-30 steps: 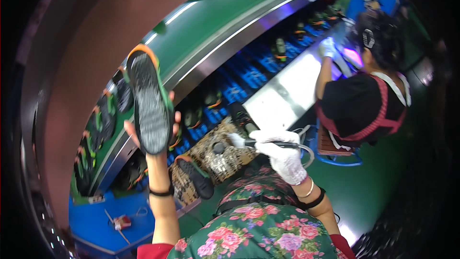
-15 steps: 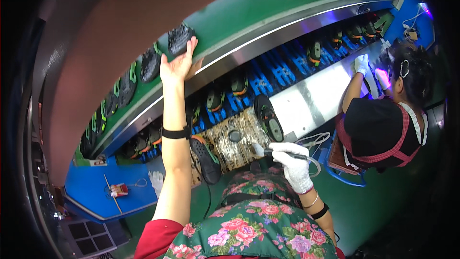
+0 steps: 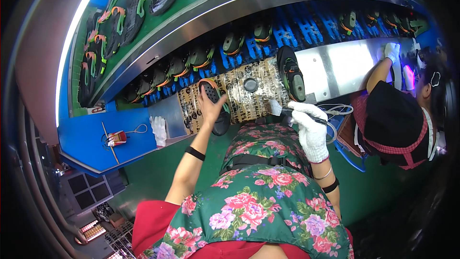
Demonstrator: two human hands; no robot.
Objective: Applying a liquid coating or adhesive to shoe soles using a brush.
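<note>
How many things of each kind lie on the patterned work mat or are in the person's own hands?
Shoe soles: 2
Brush: 1
Round black knob: 1
Total: 4

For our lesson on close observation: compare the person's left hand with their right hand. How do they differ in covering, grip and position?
The left hand is bare and grasps a black shoe sole on the patterned work mat. The right hand wears a white glove and grips a brush, clear of the soles. The left reaches further forward than the right. Both hold something over the same bench.
</note>
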